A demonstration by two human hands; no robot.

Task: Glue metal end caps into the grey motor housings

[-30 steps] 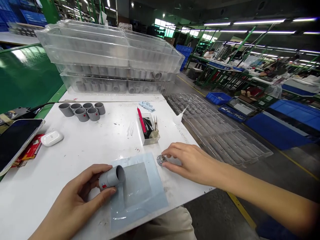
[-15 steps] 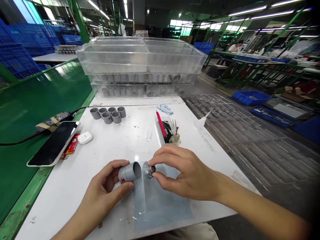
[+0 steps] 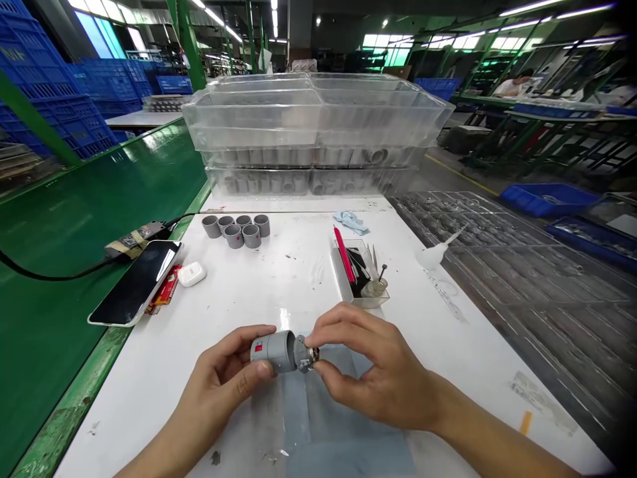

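My left hand (image 3: 229,372) is closed around a grey cylindrical sleeve (image 3: 275,350), which lies sideways with its open end facing right and a red mark on its side. Between the thumb and fingertips of my right hand (image 3: 368,365) is a small round grey end cap (image 3: 301,353) with metal parts on its outer face. The cap is at the mouth of the sleeve, roughly in line with it; whether the two touch I cannot tell. Below both hands lies a light-blue sheet (image 3: 343,425) on the white table (image 3: 249,285).
Several grey sleeves (image 3: 243,232) stand at the back left. A clear box (image 3: 361,299) holds a red pen, tweezers and a small jar. Nearby are a dropper bottle (image 3: 434,255), a phone (image 3: 137,282), and a white case (image 3: 192,273). Stacked clear trays (image 3: 318,119) rise behind.
The end cap and the sleeve have come closer together, and the cap now meets the sleeve's mouth. The sleeve has turned so its red mark faces up more. The camera view has shifted left.
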